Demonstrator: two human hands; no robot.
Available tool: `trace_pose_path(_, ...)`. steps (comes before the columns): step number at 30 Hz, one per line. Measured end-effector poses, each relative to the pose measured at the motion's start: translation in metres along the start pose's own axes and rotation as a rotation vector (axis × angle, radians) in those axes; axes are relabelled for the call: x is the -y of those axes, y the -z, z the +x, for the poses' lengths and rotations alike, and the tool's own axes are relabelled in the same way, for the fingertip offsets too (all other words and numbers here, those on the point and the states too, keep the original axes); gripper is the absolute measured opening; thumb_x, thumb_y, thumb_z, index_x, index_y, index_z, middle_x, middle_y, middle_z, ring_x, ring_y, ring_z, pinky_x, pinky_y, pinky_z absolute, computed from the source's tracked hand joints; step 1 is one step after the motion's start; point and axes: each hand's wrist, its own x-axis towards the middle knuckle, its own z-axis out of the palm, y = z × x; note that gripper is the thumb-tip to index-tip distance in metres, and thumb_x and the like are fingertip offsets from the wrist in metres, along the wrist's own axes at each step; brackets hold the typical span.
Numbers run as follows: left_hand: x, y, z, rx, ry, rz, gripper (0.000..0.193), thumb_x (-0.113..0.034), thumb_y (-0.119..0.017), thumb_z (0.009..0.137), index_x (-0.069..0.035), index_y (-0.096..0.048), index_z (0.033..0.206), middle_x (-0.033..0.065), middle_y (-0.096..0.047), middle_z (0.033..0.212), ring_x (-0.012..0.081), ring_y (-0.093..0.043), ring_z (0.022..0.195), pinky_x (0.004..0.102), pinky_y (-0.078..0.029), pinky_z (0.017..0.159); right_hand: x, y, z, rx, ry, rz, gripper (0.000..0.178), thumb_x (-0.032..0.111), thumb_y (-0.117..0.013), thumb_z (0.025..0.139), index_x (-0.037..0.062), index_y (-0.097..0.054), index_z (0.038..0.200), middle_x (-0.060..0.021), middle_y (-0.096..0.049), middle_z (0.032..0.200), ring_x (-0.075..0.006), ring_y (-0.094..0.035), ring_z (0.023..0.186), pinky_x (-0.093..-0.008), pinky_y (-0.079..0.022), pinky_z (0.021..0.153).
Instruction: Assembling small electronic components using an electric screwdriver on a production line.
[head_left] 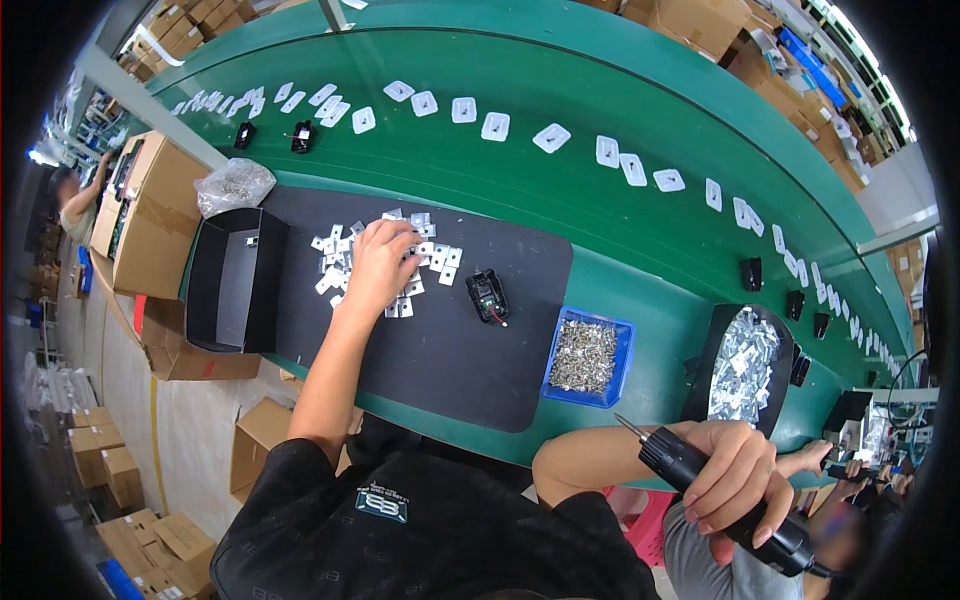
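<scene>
My left hand (382, 262) is over a spread of small silvery metal plates (447, 258) on the black mat (450, 365). Its bent fingers look slightly apart, with the fingertips on the plates; no plate shows clearly gripped. To the right of the plates lies a black plastic housing (487, 296) with a small board inside and a short red wire. My right hand (735, 480) is wrapped around a black electric screwdriver (672, 457), held at the lower right with its bit pointing up and left. A cable runs from the tool's rear end.
A blue tray (628, 360) of small screws and a black bin (722, 335) of metal pieces stand right. At left are a black box (215, 300), a plastic bag (235, 186) and a carton (150, 215). White parts (495, 126) line the green belt (420, 160). People work nearby.
</scene>
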Motion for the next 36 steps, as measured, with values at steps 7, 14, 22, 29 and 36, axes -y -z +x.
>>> trace_pose_path(7,-0.026,0.000,-0.008,-0.051,0.040,-0.248,0.023,-0.014,-0.075,0.074,-0.005,-0.068,0.094,0.0088,-0.068,0.090,0.0273,-0.063,0.088,0.0401,-0.045,0.077,-0.016,0.001,0.002,-0.147,0.090,0.062,0.023,0.003,-0.078,0.073,0.0033,-0.062,0.090,-0.0088,-0.062,0.055,-0.0149,-0.060,0.042,-0.0270,-0.053,0.042)
trace_pose_path(14,-0.083,-0.001,-0.020,-0.029,-0.126,-0.306,0.026,-0.012,-0.079,0.066,-0.010,-0.065,0.089,0.0022,-0.062,0.109,0.0201,-0.058,0.100,0.0396,-0.035,0.089,-0.018,0.009,0.004,0.001,0.041,0.066,0.031,0.010,-0.081,0.072,0.0042,-0.062,0.097,-0.0063,-0.066,0.060,-0.0136,-0.063,0.047,-0.0244,-0.056,0.048)
trace_pose_path(22,-0.086,-0.009,-0.007,0.109,0.018,-0.087,0.026,-0.017,-0.079,0.068,-0.010,-0.061,0.085,0.0080,-0.060,0.120,0.0269,-0.054,0.113,0.0468,-0.035,0.093,-0.009,0.009,0.002,-0.031,0.007,-0.097,0.031,0.010,-0.081,0.072,0.0044,-0.063,0.096,-0.0072,-0.066,0.061,-0.0143,-0.064,0.047,-0.0260,-0.057,0.048)
trace_pose_path(29,-0.075,-0.011,0.002,0.184,0.119,-0.379,0.031,-0.015,-0.077,0.071,-0.008,-0.064,0.099,0.0097,-0.065,0.106,0.0276,-0.061,0.098,0.0420,-0.039,0.090,-0.007,0.009,0.002,-0.052,0.035,-0.101,0.027,0.008,-0.080,0.074,0.0053,-0.063,0.095,-0.0085,-0.065,0.060,-0.0162,-0.063,0.047,-0.0262,-0.055,0.047)
trace_pose_path(36,-0.069,-0.021,0.011,0.247,0.026,-0.478,0.028,-0.011,-0.071,0.075,-0.001,-0.066,0.101,0.0151,-0.066,0.087,0.0326,-0.064,0.078,0.0384,-0.049,0.069,-0.006,0.004,0.001,-0.024,0.000,-0.167,0.027,0.009,-0.080,0.076,0.0058,-0.063,0.096,-0.0077,-0.064,0.059,-0.0153,-0.064,0.049,-0.0249,-0.054,0.048)
